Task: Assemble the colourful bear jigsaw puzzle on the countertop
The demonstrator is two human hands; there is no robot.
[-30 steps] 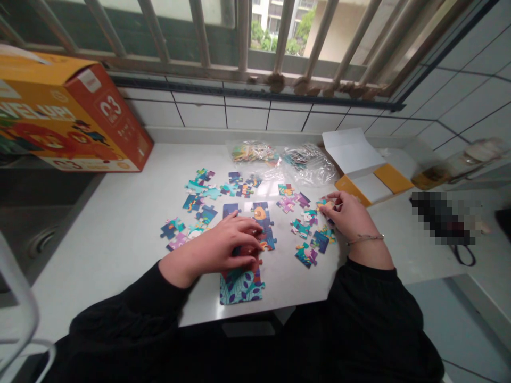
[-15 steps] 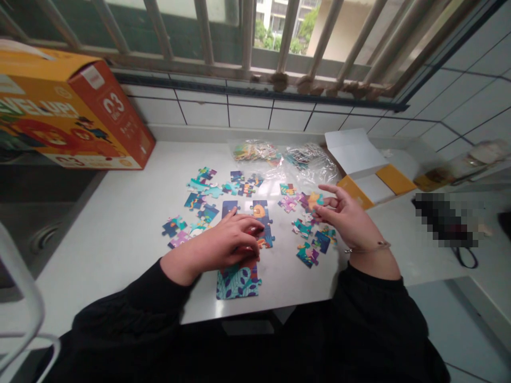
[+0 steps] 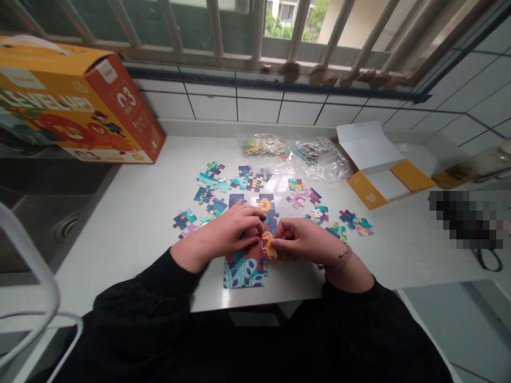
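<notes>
A strip of joined jigsaw pieces (image 3: 245,268) lies on the white counter (image 3: 131,223) just in front of me. My left hand (image 3: 227,234) rests flat on its middle, fingers curled down onto it. My right hand (image 3: 301,239) is closed in a pinch on an orange puzzle piece (image 3: 270,244) held against the strip's right edge, beside my left fingertips. Loose colourful pieces lie to the left (image 3: 207,194) and to the right (image 3: 355,221) of my hands.
A large orange puzzle box (image 3: 75,111) stands at the back left. Two clear bags of pieces (image 3: 295,151) and an open small yellow box (image 3: 379,167) sit at the back. A sink (image 3: 35,223) lies to the left; a barred window (image 3: 255,32) is behind.
My right hand picked up an orange piece from the loose pieces on the right and carried it left to the assembled strip. My left hand stayed on the strip.
</notes>
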